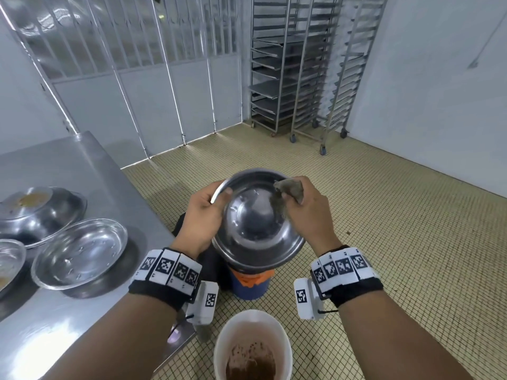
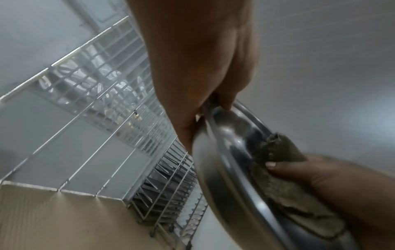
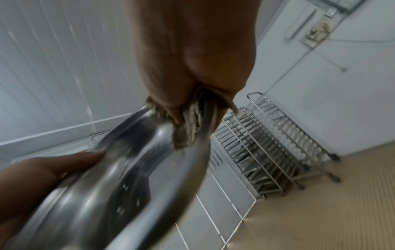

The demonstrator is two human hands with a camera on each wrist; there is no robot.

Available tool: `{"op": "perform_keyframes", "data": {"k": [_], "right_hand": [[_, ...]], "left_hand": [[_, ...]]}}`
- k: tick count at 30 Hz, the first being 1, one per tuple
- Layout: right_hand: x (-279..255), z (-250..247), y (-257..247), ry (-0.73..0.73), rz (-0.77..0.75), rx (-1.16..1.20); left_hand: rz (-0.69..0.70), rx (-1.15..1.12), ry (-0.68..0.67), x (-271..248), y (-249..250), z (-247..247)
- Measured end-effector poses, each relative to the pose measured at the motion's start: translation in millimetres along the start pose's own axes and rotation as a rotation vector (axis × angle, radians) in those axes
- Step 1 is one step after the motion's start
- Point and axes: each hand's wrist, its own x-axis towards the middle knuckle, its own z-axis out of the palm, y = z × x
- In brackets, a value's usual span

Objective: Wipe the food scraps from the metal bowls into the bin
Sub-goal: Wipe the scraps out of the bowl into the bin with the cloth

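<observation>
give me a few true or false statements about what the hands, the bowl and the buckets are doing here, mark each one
1. The left hand grips the rim of the round metal bowl. True.
2. The right hand is empty. False: it holds a crumpled brown-grey cloth against the bowl's inside.
3. The held bowl rests on the steel table. False: it is held in the air above a blue bucket with an orange liner.
4. The white bucket near the person holds brown residue. True.
5. All bowls on the table stand upright. False: the overturned metal bowl lies bottom up.
</observation>
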Motion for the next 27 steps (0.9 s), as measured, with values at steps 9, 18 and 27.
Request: {"op": "perform_keyframes", "data": {"k": [9, 18, 27], "right_hand": [[5.6, 6.6, -0.8, 0.046, 0.091, -0.004], [-14.4, 24.8, 6.2, 0.087, 0.206, 0.095], [8.4, 4.0, -6.3, 0.059, 0.062, -0.066]], "left_hand": [[0.059, -0.003, 0.077, -7.6, -1.9, 7.3], [0.03, -0.15, 0.204, 0.4, 2.9, 8.3], [0.023, -0.056, 0.128, -17.1, -2.6, 8.8]]}}
